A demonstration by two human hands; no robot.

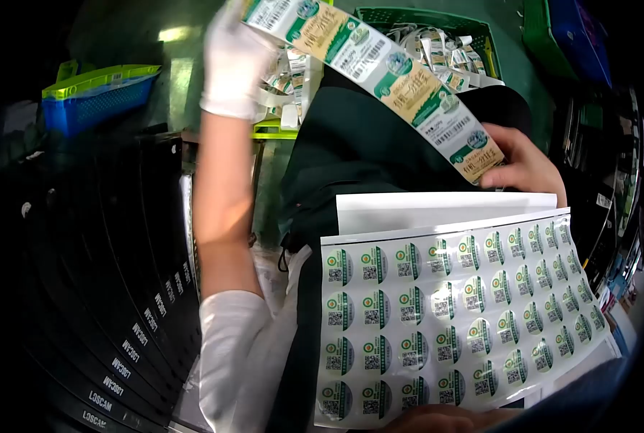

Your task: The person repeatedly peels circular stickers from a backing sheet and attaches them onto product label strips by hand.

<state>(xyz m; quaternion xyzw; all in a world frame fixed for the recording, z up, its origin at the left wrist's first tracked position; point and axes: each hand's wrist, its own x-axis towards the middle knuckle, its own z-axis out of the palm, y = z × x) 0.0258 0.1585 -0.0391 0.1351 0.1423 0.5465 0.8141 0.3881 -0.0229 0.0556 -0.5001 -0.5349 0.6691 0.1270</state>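
Observation:
A long printed label strip [398,83] with green, tan and white panels and barcodes stretches diagonally between my hands. My left hand [239,61], in a white glove and slightly blurred, grips its upper left end at the top of the view. At the lower right end, my bare right hand [528,160] pinches the strip between thumb and fingers. A sheet of round green-and-white QR-code stickers [427,307] lies below my right hand, over a plain white sheet [445,211]. Skin shows under the sticker sheet's bottom edge; which body part it is I cannot tell.
A green basket [423,16] at the top holds several label strips. More strips fill a yellow-green rimmed crate [275,131] beside my left forearm. Blue-and-yellow crates [102,97] stand at left. Black crates marked LOSCAM [98,289] line the left side. Dark-clothed legs [358,144] occupy the middle.

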